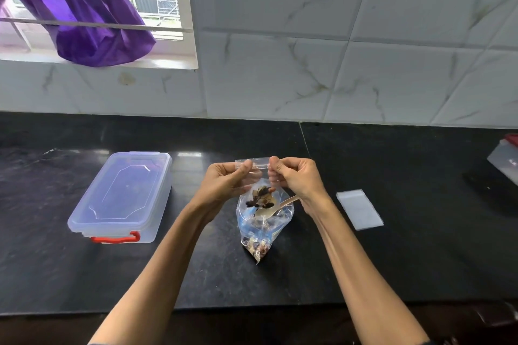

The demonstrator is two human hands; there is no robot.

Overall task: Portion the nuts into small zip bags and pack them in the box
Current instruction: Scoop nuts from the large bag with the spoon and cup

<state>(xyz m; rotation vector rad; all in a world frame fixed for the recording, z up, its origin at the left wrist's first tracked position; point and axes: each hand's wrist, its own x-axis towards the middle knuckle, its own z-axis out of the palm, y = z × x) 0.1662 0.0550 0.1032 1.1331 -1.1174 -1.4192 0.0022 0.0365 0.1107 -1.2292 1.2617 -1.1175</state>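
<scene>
A small clear zip bag with dark and pale nuts at its bottom hangs above the black counter. My left hand pinches its top strip on the left, and my right hand pinches the strip on the right. Below it stands a larger clear bag with nuts at its bottom and a spoon sticking out to the right. The clear plastic box, lid on, red latch in front, lies to the left.
A stack of empty small zip bags lies flat to the right of my hands. At the far right edge sits a translucent container with a red part. A tiled wall backs the counter, and purple cloth hangs at the window.
</scene>
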